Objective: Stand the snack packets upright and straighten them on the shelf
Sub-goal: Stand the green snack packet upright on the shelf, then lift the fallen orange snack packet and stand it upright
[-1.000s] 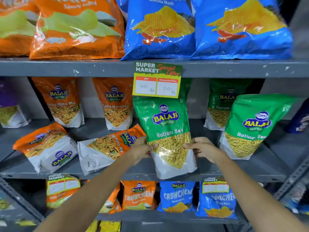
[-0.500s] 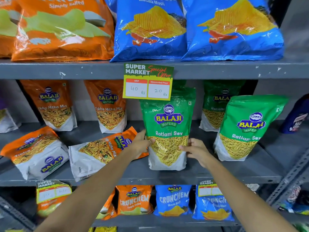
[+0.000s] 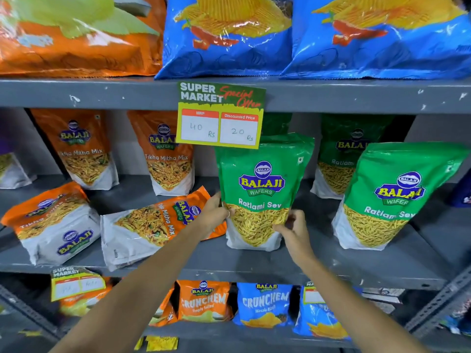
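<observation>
A green Ratlami Sev packet (image 3: 262,184) stands upright on the grey middle shelf (image 3: 356,266). My left hand (image 3: 214,212) grips its left edge and my right hand (image 3: 293,228) holds its lower right side. Left of it an orange Tikha Mitha Mix packet (image 3: 153,225) lies on its side, partly under my left hand. Another orange packet (image 3: 53,222) lies tilted at the far left. Two orange packets (image 3: 81,151) (image 3: 168,161) stand at the back. To the right a green packet (image 3: 390,197) leans slightly, with one more green packet (image 3: 341,159) behind it.
A yellow-green price card (image 3: 220,115) hangs from the upper shelf edge just above the held packet. Large orange (image 3: 76,39) and blue chip bags (image 3: 229,39) fill the top shelf. Small Crunchem packets (image 3: 262,304) stand on the shelf below.
The green packet moved back from the shelf's front edge and now stands straighter and deeper on the shelf. Both hands went with it.
</observation>
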